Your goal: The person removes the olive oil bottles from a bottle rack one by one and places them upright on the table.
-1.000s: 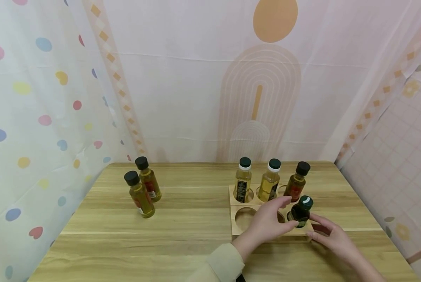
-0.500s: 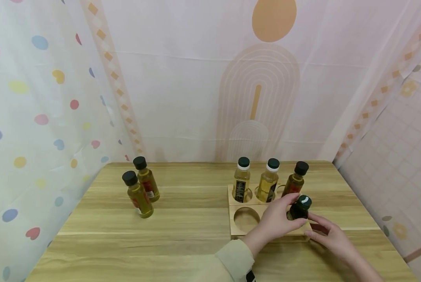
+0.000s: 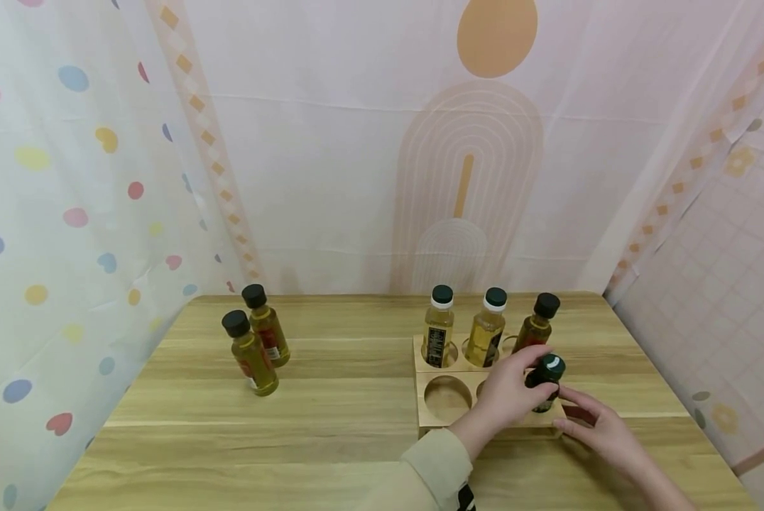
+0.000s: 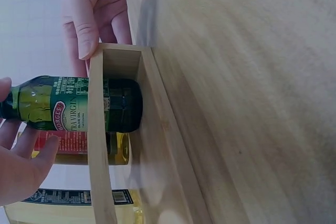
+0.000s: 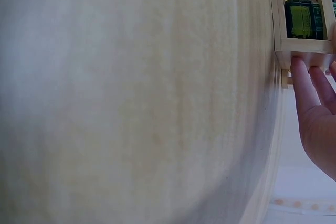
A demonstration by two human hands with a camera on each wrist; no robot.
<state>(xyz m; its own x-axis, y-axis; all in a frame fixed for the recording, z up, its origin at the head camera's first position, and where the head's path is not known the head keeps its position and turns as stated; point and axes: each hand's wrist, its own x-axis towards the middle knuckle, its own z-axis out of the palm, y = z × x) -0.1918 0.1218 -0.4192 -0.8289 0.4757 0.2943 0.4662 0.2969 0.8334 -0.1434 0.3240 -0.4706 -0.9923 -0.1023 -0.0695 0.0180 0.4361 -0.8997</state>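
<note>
At the near right of the rack [image 3: 424,419], my left hand [image 3: 510,394], the nearer one, grips the green bottle [image 4: 68,103] around its upper end from the left; it stands upright through its hole while my right hand [image 3: 602,429] touches the rack's right end.

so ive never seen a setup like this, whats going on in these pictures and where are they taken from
No machine here: a person is working bare-handed. The wide picture comes from a head camera looking forward and down; the two closer ones from cameras on each wrist. On the table stand two black-capped bottles at left, and a wooden rack with three bottles in its back row. The left hand is curled round a dark green bottle in the rack's front row; the right hand touches the rack's right end.
</note>
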